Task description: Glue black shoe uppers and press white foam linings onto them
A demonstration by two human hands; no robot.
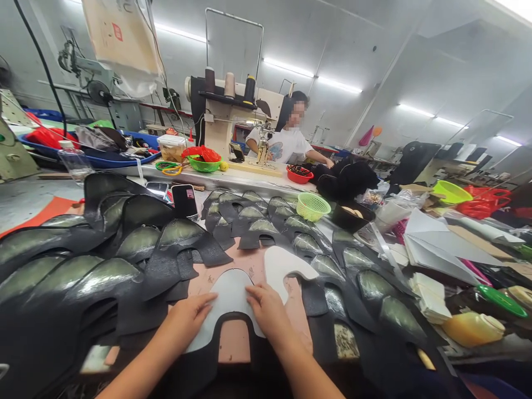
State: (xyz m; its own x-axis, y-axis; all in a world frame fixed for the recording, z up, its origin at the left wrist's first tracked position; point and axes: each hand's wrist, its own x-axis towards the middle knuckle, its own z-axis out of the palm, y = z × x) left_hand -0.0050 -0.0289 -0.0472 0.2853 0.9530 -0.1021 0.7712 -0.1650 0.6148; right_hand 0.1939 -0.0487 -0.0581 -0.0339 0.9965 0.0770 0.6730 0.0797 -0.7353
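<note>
A pale grey U-shaped shoe piece (pixel 226 296) lies over a black shoe upper (pixel 195 368) in front of me, its rounded end pointing away. My left hand (pixel 187 318) grips its left edge, fingers together near the curve. On the opposite edge, my right hand (pixel 268 310) has its fingers bent and pressed against the piece. What lies under the fingertips is hidden. Just beyond my right hand, a loose white curved piece (pixel 276 266) rests on the pinkish board (pixel 203 277). Black uppers with shiny coated patches (pixel 106 282) overlap in rows on both sides.
A phone (pixel 184 200) leans upright behind the uppers. A green basket (pixel 313 206) stands farther right, and a yellowish jar (pixel 474 330) lies at the right. White sheets (pixel 444 244) are stacked there. Across the bench, a person (pixel 291 141) sits behind a sewing machine (pixel 233 122).
</note>
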